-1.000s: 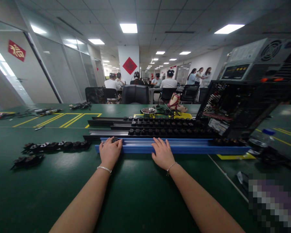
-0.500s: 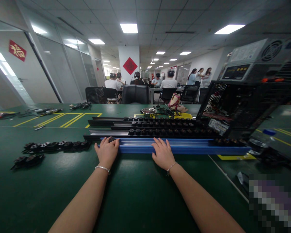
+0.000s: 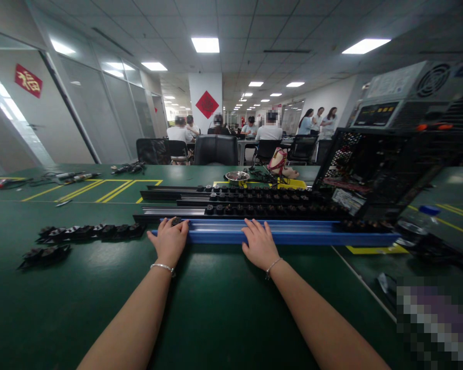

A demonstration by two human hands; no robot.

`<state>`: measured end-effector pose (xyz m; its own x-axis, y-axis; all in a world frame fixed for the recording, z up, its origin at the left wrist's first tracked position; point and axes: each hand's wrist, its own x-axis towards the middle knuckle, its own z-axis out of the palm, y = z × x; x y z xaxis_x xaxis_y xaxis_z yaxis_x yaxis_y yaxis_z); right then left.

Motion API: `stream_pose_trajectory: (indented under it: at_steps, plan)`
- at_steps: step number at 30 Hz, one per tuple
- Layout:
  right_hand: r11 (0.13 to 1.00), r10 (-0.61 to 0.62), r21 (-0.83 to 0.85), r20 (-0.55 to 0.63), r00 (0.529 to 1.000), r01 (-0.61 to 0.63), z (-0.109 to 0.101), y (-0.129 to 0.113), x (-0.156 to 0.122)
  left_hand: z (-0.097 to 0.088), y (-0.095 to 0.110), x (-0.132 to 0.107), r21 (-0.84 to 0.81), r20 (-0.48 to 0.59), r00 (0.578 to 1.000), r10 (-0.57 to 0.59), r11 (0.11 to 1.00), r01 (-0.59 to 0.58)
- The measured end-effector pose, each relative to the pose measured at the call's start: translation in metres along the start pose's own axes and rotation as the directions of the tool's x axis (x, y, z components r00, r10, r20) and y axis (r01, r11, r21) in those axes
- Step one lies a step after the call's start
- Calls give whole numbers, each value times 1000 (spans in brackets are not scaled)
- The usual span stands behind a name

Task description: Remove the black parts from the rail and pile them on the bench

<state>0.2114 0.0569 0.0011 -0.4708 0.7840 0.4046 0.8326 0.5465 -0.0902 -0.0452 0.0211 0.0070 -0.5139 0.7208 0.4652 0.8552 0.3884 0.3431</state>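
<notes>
A long blue channel rail point(image 3: 293, 238) lies crosswise in front of me. My left hand point(image 3: 170, 240) is at its left end, fingers curled around a small black round-topped module point(image 3: 176, 221), which is partly hidden. My right hand point(image 3: 260, 245) grips the middle of the rail, fingers over its top and thumb at its near side. More black modules point(image 3: 364, 225) sit inside the rail's right end. To the left, a row of loose black modules point(image 3: 88, 233) rests on the green tabletop point(image 3: 216, 308), with a shorter group point(image 3: 44, 255) nearer me.
Black rails point(image 3: 173, 211) filled with modules lie just behind the blue one. An open computer case point(image 3: 374, 164) stands at the right beside a blue-capped bottle point(image 3: 414, 226). A metal dish point(image 3: 237, 176) and cables point(image 3: 128, 167) are farther back. People sit and stand beyond.
My left hand has shifted very slightly, its thumb-side and outer fingers moving a little at the rail's end. My right hand and the blue rail look unmoved.
</notes>
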Motion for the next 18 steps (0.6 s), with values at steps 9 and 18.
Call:
stream_pose_trajectory:
  at_steps: [9,18]
  plan:
    - [1000,2,-1,-11,1000,-2,-1,-1,0,0,-8,4,20,-21,999,-46,999,46]
    - [1000,1,-8,-5,1000,-1,-1,-1,0,2,-20,11,62,-55,998,-31,997,35]
